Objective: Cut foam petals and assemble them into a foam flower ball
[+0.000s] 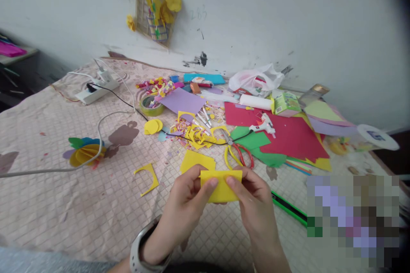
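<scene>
Between my two hands a piece of yellow paper [221, 190] is held up above the table, with a straight upper edge that looks folded. My left hand [188, 192] pinches its left side, thumb in front and fingers behind. On the right side my right hand [254, 194] grips it the same way. Just beyond lies another flat yellow sheet [198, 161]. Scissors [238, 155] with red and yellow handles rest past my right hand. A yellow offcut with a round cut-out [154, 179] lies to the left.
A green cutter [288, 209] lies at right. Farther back are a glue gun [264, 126], red paper [288, 136], yellow scraps [198, 136] and a tape roll [151, 106]. Cables run from a power strip [96, 91] across the left, past a colourful paper ball [86, 153].
</scene>
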The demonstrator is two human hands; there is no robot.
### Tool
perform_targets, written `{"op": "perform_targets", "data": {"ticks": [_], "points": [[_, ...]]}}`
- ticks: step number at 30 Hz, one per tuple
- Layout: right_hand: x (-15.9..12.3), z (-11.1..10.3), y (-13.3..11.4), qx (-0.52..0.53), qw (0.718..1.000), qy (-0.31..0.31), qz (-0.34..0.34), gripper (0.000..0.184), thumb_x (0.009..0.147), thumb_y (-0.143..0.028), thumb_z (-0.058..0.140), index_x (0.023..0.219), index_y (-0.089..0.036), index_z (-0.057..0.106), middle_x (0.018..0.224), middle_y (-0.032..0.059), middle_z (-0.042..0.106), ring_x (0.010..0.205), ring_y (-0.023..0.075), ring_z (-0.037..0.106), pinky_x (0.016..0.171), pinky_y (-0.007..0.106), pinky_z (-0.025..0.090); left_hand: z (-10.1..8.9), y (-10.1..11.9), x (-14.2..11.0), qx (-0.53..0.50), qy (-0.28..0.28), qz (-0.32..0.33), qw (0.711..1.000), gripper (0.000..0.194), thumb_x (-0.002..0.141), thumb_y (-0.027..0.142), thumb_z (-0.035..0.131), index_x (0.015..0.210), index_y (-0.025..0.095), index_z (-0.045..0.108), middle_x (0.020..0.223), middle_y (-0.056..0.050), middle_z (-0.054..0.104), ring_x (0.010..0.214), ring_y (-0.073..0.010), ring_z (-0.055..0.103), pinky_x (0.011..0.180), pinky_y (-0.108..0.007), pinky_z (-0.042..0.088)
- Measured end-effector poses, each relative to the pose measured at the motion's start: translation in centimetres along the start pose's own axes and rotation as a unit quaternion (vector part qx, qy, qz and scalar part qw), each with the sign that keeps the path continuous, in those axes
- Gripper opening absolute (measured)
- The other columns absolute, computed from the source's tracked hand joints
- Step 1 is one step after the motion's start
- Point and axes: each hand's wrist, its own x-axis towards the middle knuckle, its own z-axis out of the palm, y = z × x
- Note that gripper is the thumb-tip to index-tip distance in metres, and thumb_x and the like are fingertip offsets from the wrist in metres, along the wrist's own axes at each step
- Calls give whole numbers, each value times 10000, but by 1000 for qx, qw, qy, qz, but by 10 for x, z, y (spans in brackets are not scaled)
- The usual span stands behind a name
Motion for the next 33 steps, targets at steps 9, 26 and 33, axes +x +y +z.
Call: {"op": "perform_targets", "data": {"ticks": [9,26,33], "points": [[-3,2,-4,1,1000,7,-30,114,755,-307,809,740,-245,715,652,-35,594,610,122,537,548,201,497,0,4,-4,70,22,16,997,325,870,495,538,774,194,459,585,47,428,474,-76,358,406,-206,254],[-6,6,-8,-19,999,2,-41,99,798,-331,768,763,-256,715,644,-23,568,588,135,515,510,223,467,6,15,-4,-6,42,27,999,343,812,438,649,667,202,446,580,38,475,459,-66,436,365,-151,331],[-5,6,-7,-34,999,17,-34,150,782,-345,773,714,-242,688,635,-16,553,588,147,511,509,238,466,4,13,-4,-5,47,23,999,346,812,445,647,664,207,444,571,35,478,470,-82,463,390,-171,397]]}}
